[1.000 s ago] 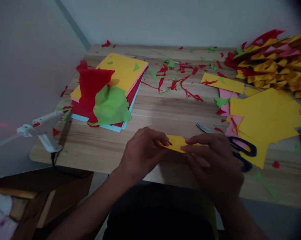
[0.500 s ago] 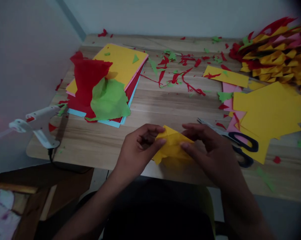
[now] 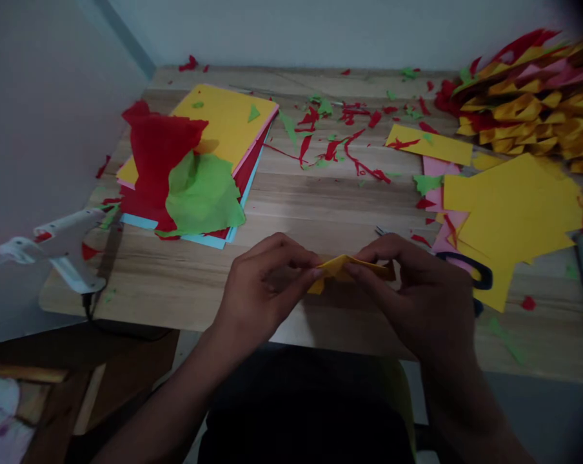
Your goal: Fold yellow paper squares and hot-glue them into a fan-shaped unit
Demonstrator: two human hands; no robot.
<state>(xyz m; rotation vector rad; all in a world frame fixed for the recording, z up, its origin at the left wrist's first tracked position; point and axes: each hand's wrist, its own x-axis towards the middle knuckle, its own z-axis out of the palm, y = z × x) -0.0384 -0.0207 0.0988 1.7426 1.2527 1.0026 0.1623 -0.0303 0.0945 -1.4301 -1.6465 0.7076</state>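
A folded piece of yellow paper [image 3: 338, 265] is held between both hands above the table's front edge, seen nearly edge-on with a small peak in its middle. My left hand [image 3: 267, 283] is closed, pinching its left end between thumb and fingers. Thumb and fingers of my right hand [image 3: 412, 283] press together on the right part, hiding some of it. Behind the right hand lie scissors [image 3: 473, 267] with dark handles, mostly covered. Yellow paper sheets [image 3: 518, 206] are spread to the right, over pink paper scraps [image 3: 434, 169].
At left, a white glue gun [image 3: 66, 248] stands on the wooden table [image 3: 301, 209]. Red crepe paper [image 3: 158, 151] and green crepe paper [image 3: 204, 193] rest on stacked coloured sheets [image 3: 228, 116]. Red scraps [image 3: 333, 151] litter the back. A pile of folded paper pieces [image 3: 528, 109] sits far right.
The yellow paper has tilted from showing its broad face to nearly edge-on. My right hand has closed on it and now covers more of the scissors. The view has shifted slightly right.
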